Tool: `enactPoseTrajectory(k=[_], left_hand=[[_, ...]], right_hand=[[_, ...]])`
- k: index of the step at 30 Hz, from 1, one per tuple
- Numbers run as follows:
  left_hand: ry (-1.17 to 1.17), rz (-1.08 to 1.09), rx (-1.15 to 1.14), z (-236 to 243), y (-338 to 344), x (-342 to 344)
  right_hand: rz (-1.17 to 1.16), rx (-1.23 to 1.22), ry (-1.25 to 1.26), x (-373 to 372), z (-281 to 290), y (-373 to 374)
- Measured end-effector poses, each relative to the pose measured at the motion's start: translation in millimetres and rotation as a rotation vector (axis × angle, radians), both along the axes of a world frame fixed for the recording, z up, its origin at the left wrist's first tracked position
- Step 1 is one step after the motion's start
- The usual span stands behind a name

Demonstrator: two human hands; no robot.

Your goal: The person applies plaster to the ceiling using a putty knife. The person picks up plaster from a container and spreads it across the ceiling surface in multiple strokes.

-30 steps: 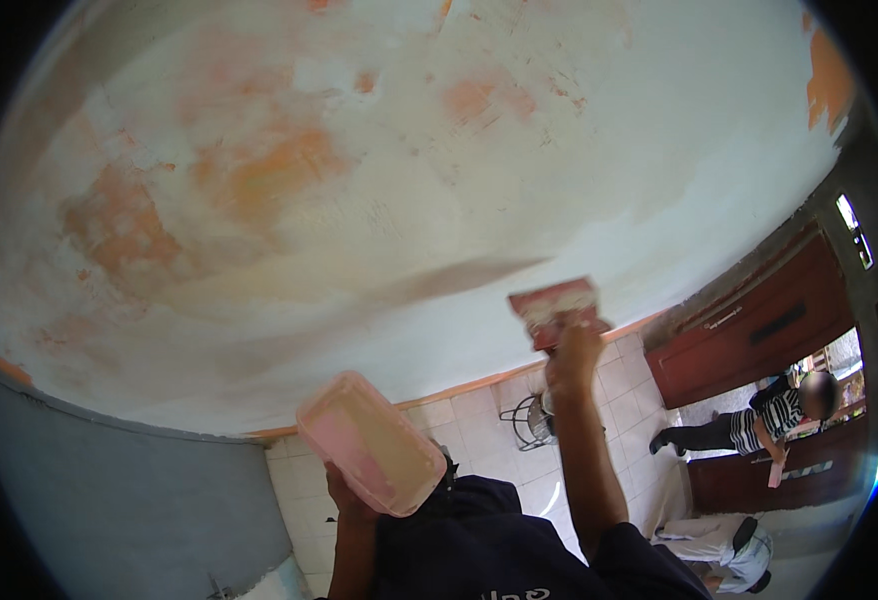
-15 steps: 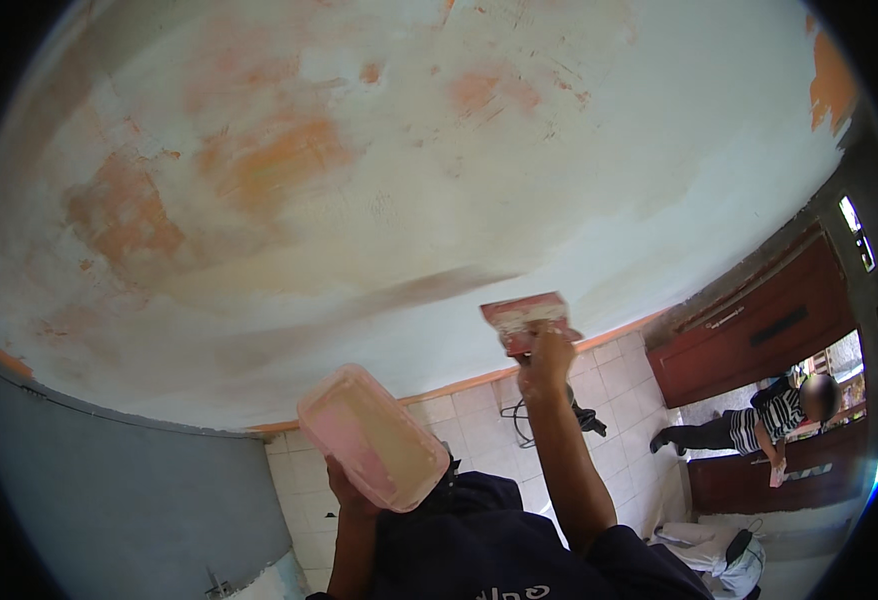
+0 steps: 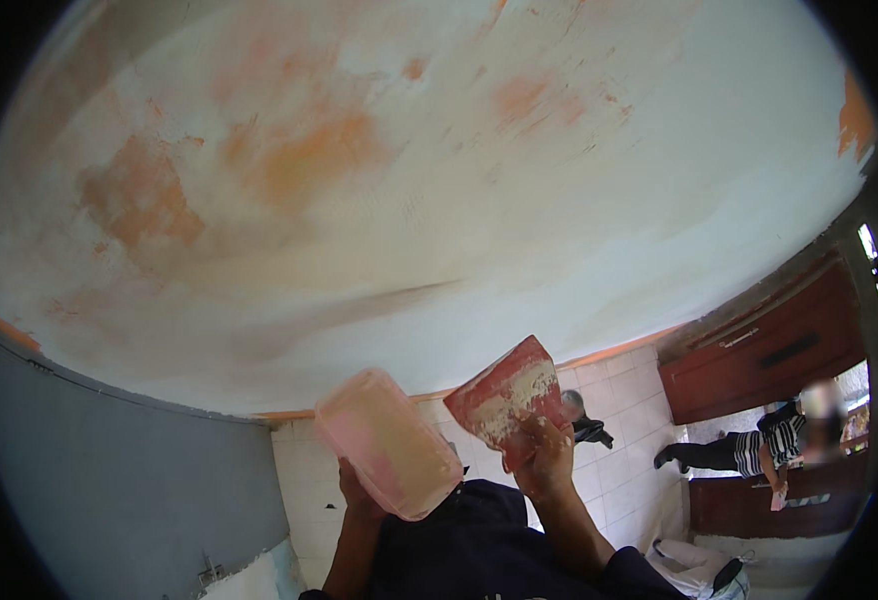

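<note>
My left hand [image 3: 357,494] is wrapped round the lower left side of a pinkish plastic tub [image 3: 389,445], which is tilted and has pale putty-like paste in it. In my right hand [image 3: 547,458] is a red, wide-bladed putty spreader [image 3: 511,395], its face smeared with cream paste. The spreader is raised just right of the tub, apart from it and away from the wall. Before me, the wall [image 3: 599,240] is coated in white, with orange patches [image 3: 324,155] showing through and a darker streak [image 3: 379,300] low down.
A grey panel [image 3: 129,460] stands at the left. White floor tiles [image 3: 609,400] lie below the wall, with a dark object [image 3: 591,430] on them. At the right a person in a striped top [image 3: 784,440] is by red-brown doors [image 3: 769,340]. A white bundle [image 3: 694,570] lies lower right.
My right hand has drawn the spreader back from near the wall, down and left toward the tub, turning its face. The tub has shifted slightly right in view.
</note>
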State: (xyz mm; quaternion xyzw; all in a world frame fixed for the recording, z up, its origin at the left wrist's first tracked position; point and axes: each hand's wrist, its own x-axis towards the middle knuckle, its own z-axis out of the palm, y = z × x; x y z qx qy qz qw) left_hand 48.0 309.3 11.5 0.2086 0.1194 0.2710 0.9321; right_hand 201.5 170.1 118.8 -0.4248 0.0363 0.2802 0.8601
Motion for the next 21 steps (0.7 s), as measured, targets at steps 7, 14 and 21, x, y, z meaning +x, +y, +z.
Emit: enactPoseTrajectory(k=[7,14,21], left_hand=[[-0.002,0.000,-0.169,-6,-14,12],[-0.124,-0.006,-0.180,2,-43,39],[-0.278,-0.076,-0.199,23,-63,51]], right_hand=[[0.101,-0.120,-0.073,3,6,-32],[0.364,-0.599,-0.622,18,60,-47],[0.327,-0.868,-1.018,13,49,-44]])
